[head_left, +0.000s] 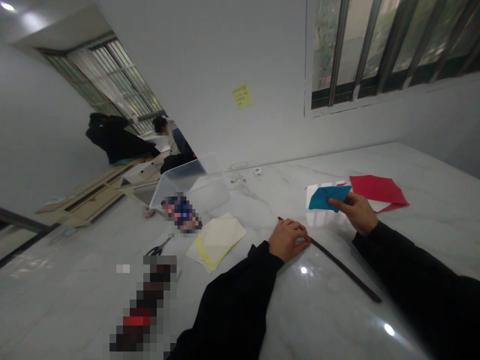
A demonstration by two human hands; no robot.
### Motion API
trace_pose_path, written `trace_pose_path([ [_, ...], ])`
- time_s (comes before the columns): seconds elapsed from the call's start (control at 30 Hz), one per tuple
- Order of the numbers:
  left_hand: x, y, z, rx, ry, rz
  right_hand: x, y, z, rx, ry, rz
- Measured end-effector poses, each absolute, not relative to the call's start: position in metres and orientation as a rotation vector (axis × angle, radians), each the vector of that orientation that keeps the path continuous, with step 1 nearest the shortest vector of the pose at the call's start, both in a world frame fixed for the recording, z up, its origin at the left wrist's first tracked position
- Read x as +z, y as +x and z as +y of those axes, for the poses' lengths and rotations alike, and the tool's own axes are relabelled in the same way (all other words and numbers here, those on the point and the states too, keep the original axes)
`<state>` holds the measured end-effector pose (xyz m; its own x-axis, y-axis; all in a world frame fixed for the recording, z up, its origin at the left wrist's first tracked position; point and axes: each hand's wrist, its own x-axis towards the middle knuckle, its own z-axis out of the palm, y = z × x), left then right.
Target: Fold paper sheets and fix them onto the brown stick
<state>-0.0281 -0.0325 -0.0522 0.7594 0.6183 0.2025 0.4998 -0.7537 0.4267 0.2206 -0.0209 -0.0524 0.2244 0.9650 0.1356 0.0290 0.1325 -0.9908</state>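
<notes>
My right hand point(356, 212) pinches a piece of folded blue paper point(325, 198) by its right end, thumb on the near side, and holds it up above the table. A long, thin dark stick point(345, 270) lies slanting across the marble-patterned tabletop point(322, 315). Over its upper end, my left hand point(288, 240) is closed with the fingers bent around the stick; part of the stick is hidden beneath it. Behind my right hand lies a sheet of folded red paper point(378, 190), with something white partly under it.
Left of my left hand are cream and yellow paper sheets point(221, 239), black scissors point(159, 247) and a clear plastic bin point(191, 182). Two blurred-out items lie nearby. A cable point(238, 172) rests by the wall, below a yellow note point(242, 96). People sit farther back.
</notes>
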Motion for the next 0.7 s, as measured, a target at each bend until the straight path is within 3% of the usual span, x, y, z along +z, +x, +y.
trace_pose_path([
  [0.23, -0.040, -0.043, -0.025, 0.301, 2.565, 1.192, -0.057, 0.228, -0.017, 0.936, -1.163, -1.008],
  [0.43, -0.038, -0.041, -0.030, 0.303, 2.420, 1.024, -0.061, 0.232, -0.015, 0.964, -1.117, -0.996],
  [0.7, -0.046, -0.041, -0.023, 0.436, 2.536, 1.170, -0.055, 0.224, -0.019, 0.944, -1.165, -1.035],
])
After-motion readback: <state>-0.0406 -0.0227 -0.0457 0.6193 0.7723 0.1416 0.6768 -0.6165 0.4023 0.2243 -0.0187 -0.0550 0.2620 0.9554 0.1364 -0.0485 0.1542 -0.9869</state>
